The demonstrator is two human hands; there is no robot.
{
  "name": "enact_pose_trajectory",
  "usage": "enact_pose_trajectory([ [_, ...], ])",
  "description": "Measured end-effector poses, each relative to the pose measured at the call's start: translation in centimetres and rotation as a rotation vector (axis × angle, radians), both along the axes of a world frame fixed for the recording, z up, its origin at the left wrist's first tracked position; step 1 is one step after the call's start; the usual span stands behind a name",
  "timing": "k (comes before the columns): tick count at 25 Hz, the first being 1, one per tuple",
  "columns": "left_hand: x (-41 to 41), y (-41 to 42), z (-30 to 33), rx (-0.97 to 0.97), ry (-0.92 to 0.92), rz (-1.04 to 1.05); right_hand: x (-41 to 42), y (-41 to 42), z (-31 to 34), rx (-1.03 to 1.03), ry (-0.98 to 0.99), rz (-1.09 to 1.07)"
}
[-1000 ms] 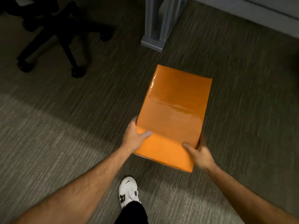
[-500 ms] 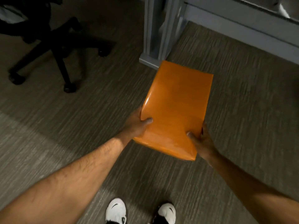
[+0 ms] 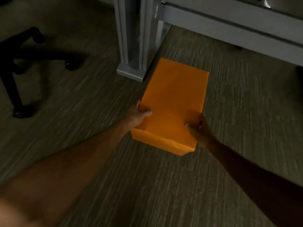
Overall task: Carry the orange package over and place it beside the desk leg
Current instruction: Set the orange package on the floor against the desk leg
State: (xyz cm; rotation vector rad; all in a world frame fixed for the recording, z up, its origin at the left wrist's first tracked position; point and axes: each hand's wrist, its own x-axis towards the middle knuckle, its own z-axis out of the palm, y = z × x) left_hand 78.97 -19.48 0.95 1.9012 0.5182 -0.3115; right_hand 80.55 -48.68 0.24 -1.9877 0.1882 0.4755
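The orange package [image 3: 172, 99] is a long box wrapped in orange paper, held low over the carpet. My left hand [image 3: 136, 117] grips its near left edge with the thumb on top. My right hand [image 3: 199, 131] grips its near right edge. The box's far end lies just right of the grey desk leg [image 3: 133, 38] and its foot plate [image 3: 131, 74]. I cannot tell whether the far end touches the floor.
A black office chair base [image 3: 18, 63] with castors stands on the carpet at the left. A grey desk panel [image 3: 229, 27] runs along the back right. Striped grey carpet [image 3: 147, 185] covers the floor around the package.
The package has moved forward and down toward the desk leg, which now looms larger. My head has come lower and my shoes have left the view. Both hands keep their grip.
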Motion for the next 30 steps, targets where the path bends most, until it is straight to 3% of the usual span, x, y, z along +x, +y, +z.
enact_pose_trajectory([
  [10,10.2,0.8,-4.9,0.001,-0.119,-0.026,11.5,1.8,-4.8,-0.031,-0.074,0.020],
  [23,11.9,1.0,-9.4,0.221,-0.099,-0.099,10.4,1.5,-6.7,-0.153,-0.107,0.115],
  [27,11.1,0.5,-6.7,0.333,-0.181,-0.155,10.2,1.8,-6.3,-0.237,-0.141,0.142],
  [30,10.7,0.5,-4.5,0.313,-0.180,-0.185,10.1,2.6,-4.9,-0.226,-0.111,0.101],
])
